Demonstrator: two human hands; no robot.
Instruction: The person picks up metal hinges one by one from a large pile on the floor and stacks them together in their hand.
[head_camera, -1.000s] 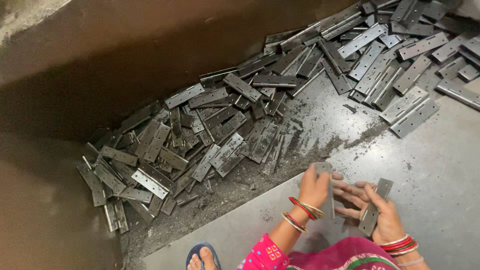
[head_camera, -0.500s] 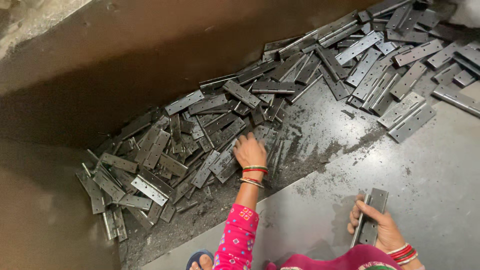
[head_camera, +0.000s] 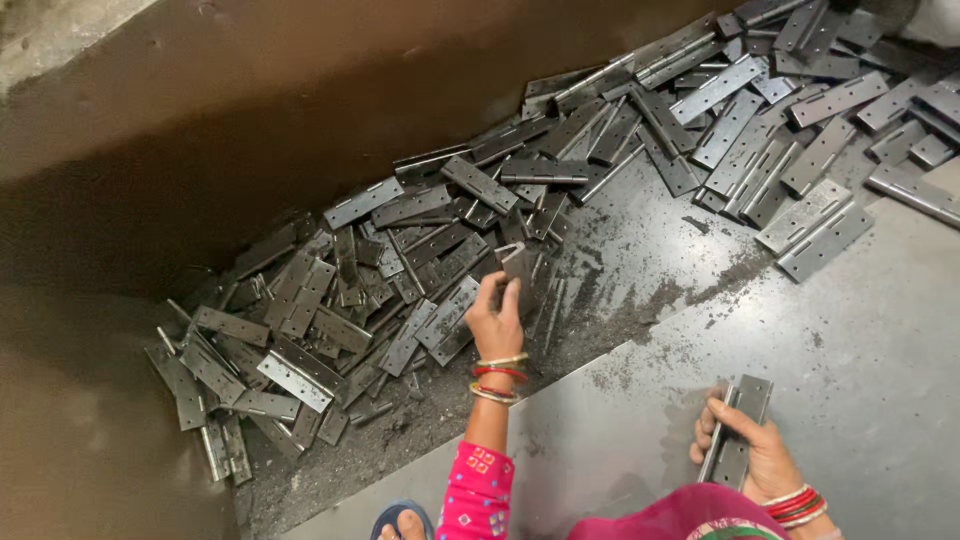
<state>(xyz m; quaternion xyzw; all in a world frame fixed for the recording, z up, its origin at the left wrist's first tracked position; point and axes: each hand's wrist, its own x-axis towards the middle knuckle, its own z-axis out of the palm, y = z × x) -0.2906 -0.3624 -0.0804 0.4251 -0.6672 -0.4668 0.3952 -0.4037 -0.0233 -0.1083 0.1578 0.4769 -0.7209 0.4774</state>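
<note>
Our left hand (head_camera: 495, 318) is stretched out over the heap of steel hinges (head_camera: 400, 290) that lies against the brown wall (head_camera: 250, 130), and its fingers are closed around a single hinge leaf (head_camera: 517, 266) — held upright, lifted just clear of the pile's near edge. Bangles ring that wrist. Our right hand (head_camera: 750, 455) rests low over the grey metal sheet (head_camera: 860, 380), well apart from the left, its fingers wrapped about a small stack of hinges (head_camera: 738, 440) held on edge — thumb across the front face. A second spread of hinges (head_camera: 790, 130) runs up towards the far right corner. Dark metal dust (head_camera: 640, 290) lies on the floor between pile and sheet. The toe of a blue sandal (head_camera: 402, 520) shows at the bottom edge, beside our pink sleeve (head_camera: 475, 495).
</note>
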